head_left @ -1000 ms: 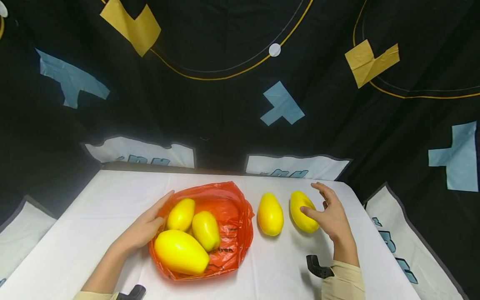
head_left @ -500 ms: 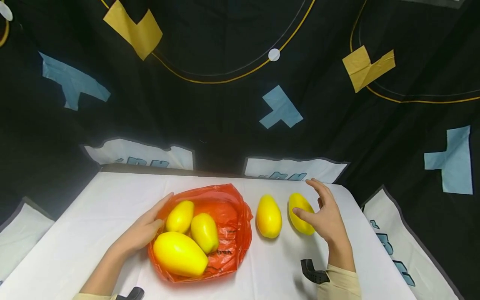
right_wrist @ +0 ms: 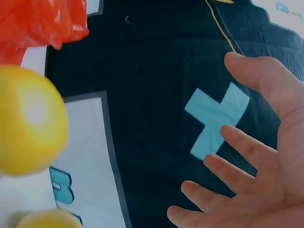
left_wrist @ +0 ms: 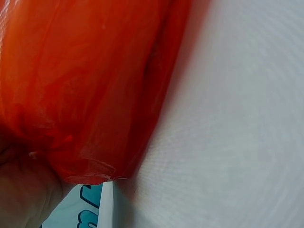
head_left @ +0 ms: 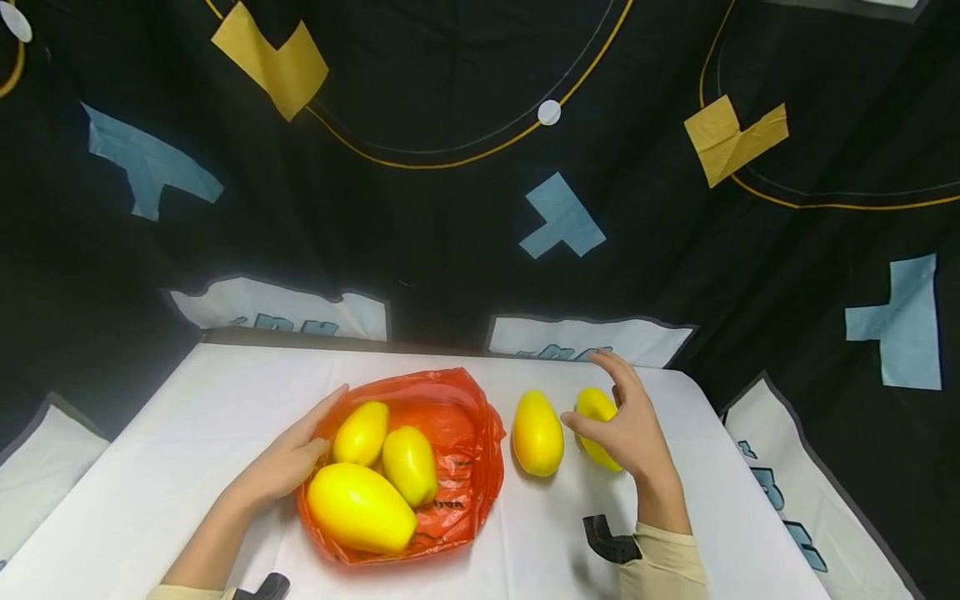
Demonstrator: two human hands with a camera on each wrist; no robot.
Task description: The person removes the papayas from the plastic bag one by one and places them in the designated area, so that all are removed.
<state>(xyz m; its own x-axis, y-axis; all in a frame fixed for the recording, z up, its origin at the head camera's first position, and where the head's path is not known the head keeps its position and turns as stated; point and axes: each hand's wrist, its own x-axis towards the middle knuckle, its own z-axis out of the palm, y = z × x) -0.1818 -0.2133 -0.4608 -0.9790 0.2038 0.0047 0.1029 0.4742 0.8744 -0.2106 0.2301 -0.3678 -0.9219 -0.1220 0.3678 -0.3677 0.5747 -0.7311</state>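
A red plastic bag (head_left: 468, 467) lies with its mouth spread, printed inside. Three smooth yellow mango-like fruits sit in it, the biggest fruit (head_left: 362, 508) nearest me. My left hand (head_left: 281, 462) holds the bag's left rim; in the left wrist view the film (left_wrist: 85, 95) bunches at that hand (left_wrist: 28, 190), its fingertips hidden. Right of the bag, a yellow oval fruit (head_left: 537, 433) lies on the table. Over a further yellow fruit (head_left: 595, 406), partly covered, my right hand (head_left: 630, 425) hovers with fingers spread, palm facing left, holding nothing.
A white-covered table (head_left: 247, 375) carries everything. Behind it hangs a black cloth (head_left: 450, 225) with blue tape pieces (head_left: 562, 215) and yellow tape pieces (head_left: 281, 67). Black wrist mounts (head_left: 611, 542) sit by both sleeves.
My right hand has moved left, from beside the rightmost fruit to over it, covering more of it. The left hand and bag stay in place; the head view has shifted slightly.
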